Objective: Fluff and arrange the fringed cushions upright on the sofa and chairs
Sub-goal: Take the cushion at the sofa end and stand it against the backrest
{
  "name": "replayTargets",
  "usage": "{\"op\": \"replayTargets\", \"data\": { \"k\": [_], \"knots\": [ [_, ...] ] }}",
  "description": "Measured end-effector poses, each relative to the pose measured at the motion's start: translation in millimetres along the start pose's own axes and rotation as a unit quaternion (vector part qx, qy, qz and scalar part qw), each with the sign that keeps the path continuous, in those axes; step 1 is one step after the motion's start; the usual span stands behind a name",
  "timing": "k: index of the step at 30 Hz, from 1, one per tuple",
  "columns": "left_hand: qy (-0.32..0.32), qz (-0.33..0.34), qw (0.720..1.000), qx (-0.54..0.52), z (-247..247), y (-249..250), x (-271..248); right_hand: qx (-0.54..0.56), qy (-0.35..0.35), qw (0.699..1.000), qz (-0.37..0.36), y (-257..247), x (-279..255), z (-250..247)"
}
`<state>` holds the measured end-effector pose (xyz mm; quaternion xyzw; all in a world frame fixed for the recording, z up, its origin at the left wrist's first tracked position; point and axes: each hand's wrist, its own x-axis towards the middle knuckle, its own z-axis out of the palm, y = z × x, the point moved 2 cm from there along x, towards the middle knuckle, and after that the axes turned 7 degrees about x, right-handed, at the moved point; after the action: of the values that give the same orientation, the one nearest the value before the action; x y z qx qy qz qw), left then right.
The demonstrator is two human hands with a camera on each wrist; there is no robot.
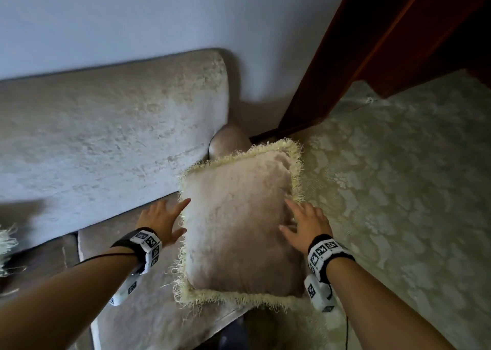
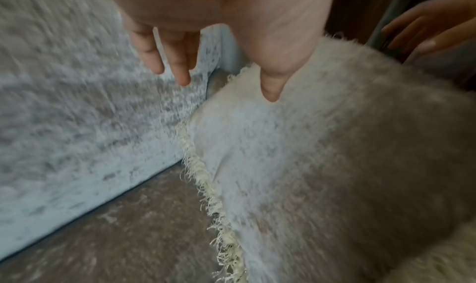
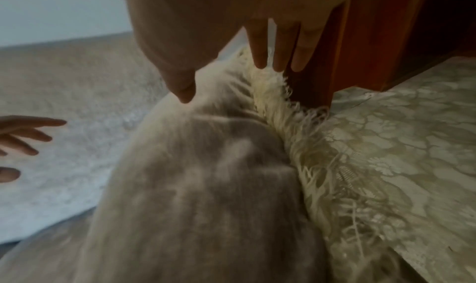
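Observation:
A beige cushion [image 1: 239, 222] with a cream fringe stands at the right end of the sofa seat [image 1: 148, 304], leaning towards the padded armrest [image 1: 229, 140]. My left hand [image 1: 166, 221] is open beside the cushion's left edge, fingers straight, fingertip near the fringe. My right hand [image 1: 305, 223] lies open on the cushion's right side, fingers spread. In the left wrist view the left hand [image 2: 206, 67] hovers over the cushion [image 2: 322, 165] by the backrest. In the right wrist view the right hand's fingers [image 3: 278, 49] reach the fringe [image 3: 273, 84].
The sofa backrest [image 1: 106, 142] runs along the pale wall [image 1: 132, 17]. A dark wooden door frame [image 1: 358, 57] stands at the right. A patterned green carpet [image 1: 411, 190] covers the floor. Another fringed item [image 1: 6, 243] peeks in at the left edge.

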<state>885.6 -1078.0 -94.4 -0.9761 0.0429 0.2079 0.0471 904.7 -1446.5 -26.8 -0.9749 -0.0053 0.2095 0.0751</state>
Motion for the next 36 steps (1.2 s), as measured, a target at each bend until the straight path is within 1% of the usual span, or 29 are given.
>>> {"op": "replayTargets", "data": {
  "k": [4,8,12,15,17,19,22,24,27,29,32,34,36],
  "knots": [
    [-0.062,-0.013,0.997,-0.032,47,17,30,-0.022,-0.032,0.998,-0.044,13,37,32],
    [-0.122,-0.017,0.988,-0.097,96,28,42,0.005,-0.055,0.997,-0.047,23,56,54],
    [-0.164,-0.020,0.968,-0.188,137,38,54,0.029,-0.064,0.997,-0.044,31,68,67],
    [-0.185,-0.015,0.944,-0.273,153,44,67,0.055,-0.065,0.995,-0.056,35,76,74],
    [-0.183,-0.012,0.929,-0.322,162,46,78,0.083,-0.061,0.992,-0.074,37,80,77],
    [-0.174,-0.010,0.924,-0.342,168,47,88,0.101,-0.061,0.990,-0.078,38,84,80],
    [-0.169,-0.009,0.916,-0.363,169,52,96,0.098,-0.052,0.991,-0.079,34,86,82],
    [-0.152,-0.004,0.917,-0.369,168,54,99,0.101,-0.044,0.990,-0.089,29,84,83],
    [-0.129,-0.006,0.930,-0.343,170,52,99,0.096,-0.032,0.989,-0.105,21,78,83],
    [-0.126,-0.009,0.933,-0.337,167,51,96,0.089,-0.023,0.989,-0.120,14,73,80],
    [-0.116,-0.027,0.931,-0.345,158,53,87,0.089,-0.003,0.986,-0.140,4,66,73],
    [-0.110,-0.023,0.927,-0.357,155,49,76,0.089,0.007,0.983,-0.160,-1,59,66],
    [-0.096,-0.004,0.926,-0.366,146,40,62,0.091,0.010,0.980,-0.178,-8,52,55]
  ]
}}
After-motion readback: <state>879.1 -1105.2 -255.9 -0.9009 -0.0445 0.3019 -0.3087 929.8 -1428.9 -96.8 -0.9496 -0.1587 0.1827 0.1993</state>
